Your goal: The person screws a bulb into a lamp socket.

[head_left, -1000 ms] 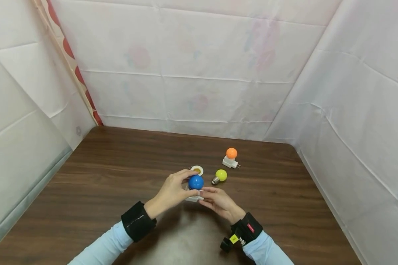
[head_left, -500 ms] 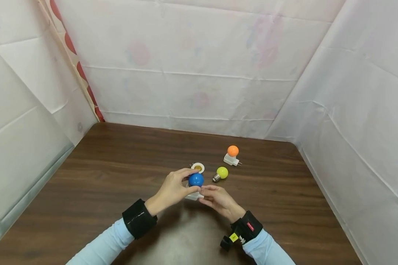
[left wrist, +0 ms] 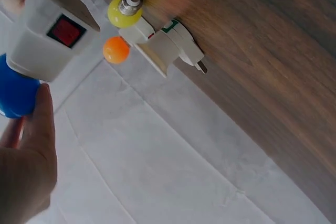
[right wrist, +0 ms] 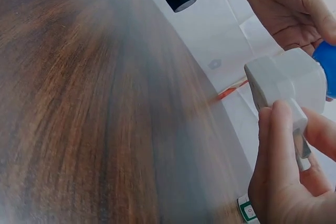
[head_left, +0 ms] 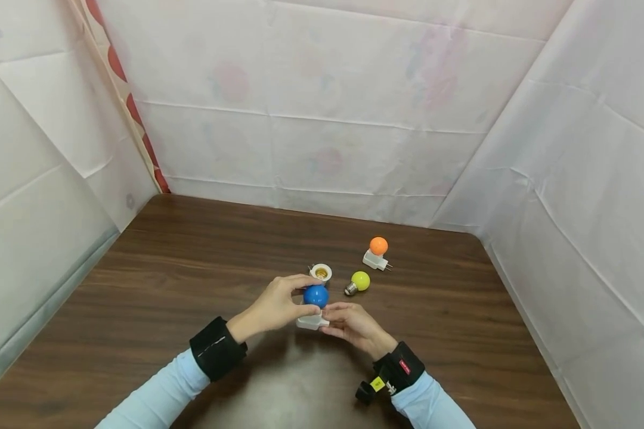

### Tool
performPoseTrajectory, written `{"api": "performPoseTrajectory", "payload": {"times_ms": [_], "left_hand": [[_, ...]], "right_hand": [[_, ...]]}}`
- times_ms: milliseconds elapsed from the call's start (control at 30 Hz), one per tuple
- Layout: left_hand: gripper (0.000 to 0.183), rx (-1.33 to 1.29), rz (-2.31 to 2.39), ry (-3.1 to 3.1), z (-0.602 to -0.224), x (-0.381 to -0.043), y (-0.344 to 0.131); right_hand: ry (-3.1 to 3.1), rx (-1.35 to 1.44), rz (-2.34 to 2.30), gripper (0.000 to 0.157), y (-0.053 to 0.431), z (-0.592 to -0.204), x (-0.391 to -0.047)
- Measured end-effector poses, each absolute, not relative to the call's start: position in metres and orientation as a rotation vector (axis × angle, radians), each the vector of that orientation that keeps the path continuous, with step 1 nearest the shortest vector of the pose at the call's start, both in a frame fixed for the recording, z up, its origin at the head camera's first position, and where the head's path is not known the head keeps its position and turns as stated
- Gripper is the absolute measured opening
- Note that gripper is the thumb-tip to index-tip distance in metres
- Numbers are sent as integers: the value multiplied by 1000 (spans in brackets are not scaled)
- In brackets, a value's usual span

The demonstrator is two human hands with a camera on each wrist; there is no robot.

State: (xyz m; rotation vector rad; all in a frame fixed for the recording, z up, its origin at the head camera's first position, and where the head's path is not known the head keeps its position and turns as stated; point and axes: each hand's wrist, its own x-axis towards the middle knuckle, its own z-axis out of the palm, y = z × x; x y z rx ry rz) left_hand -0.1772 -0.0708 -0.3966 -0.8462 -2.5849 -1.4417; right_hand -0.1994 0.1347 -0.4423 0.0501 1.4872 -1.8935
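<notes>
In the head view a blue light bulb (head_left: 316, 296) sits on a white plug-in lamp socket (head_left: 309, 323). My left hand (head_left: 273, 307) pinches the bulb between thumb and fingers. The socket is gripped at its plug end by my right hand (head_left: 356, 326), and metal prongs (right wrist: 301, 148) show between those fingers in the right wrist view. A red switch (left wrist: 66, 30) faces the left wrist camera on the socket's side. The bulb's screw base is hidden inside the socket. Both things are held up above the table.
Just beyond my hands is a second white socket (head_left: 321, 274) with its brass-coloured opening upward. To its right lies a yellow bulb (head_left: 361, 280), metal base showing. Farther back, an orange bulb (head_left: 378, 245) sits in another white socket (head_left: 374, 261). White sheets (head_left: 322, 155) hang around the wooden table (head_left: 220, 244).
My left hand has shifted slightly left, and its thumb and fingers have moved a little around the blue bulb. The right hand keeps its grip on the socket. The head view has tilted slightly.
</notes>
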Motion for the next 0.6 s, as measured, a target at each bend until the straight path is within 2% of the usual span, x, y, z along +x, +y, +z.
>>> {"api": "performPoseTrajectory", "payload": {"times_ms": [333, 600], "left_hand": [[48, -1008, -1441, -2629, -395, -185, -78], [51, -910, -1431, -2622, -399, -184, -74]], "right_hand": [[1445, 42, -1885, 15, 134, -447, -200], [1467, 85, -1927, 11, 132, -446, -198]]}}
